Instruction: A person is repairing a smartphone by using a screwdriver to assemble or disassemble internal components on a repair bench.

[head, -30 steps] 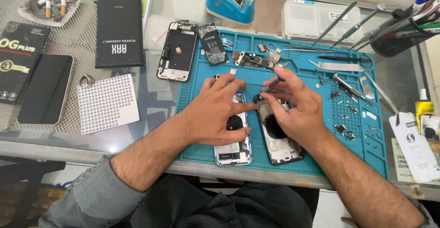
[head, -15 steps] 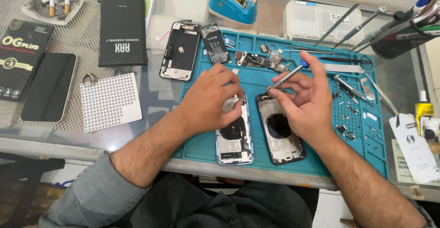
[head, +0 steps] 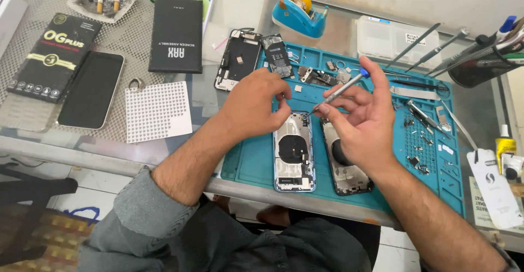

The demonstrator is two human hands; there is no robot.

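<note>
Two opened phone housings lie side by side on a teal work mat [head: 251,160]: a blue-edged one [head: 295,154] on the left and a dark one [head: 346,168] on the right. My right hand [head: 363,122] holds a thin metal screwdriver [head: 338,90] with a blue cap, its tip pointing at the top of the blue-edged housing. Above that housing's top edge hovers my left hand [head: 256,105], fingertips pinched close together by the screwdriver tip. Whether a small part sits between those fingers cannot be told.
On the mat's far side lie a phone frame [head: 237,59], a battery [head: 277,53], small boards and loose screws [head: 420,141]. Left are a dark phone [head: 91,89], a white perforated sheet [head: 158,111] and black boxes [head: 176,34]. A tape dispenser [head: 300,12], tweezers and a tool holder [head: 480,59] stand behind.
Both hands have lifted off the two housings. My right hand has raised the screwdriver and now aims its tip at the top of the blue-edged housing, with my left hand's fingers beside it.
</note>
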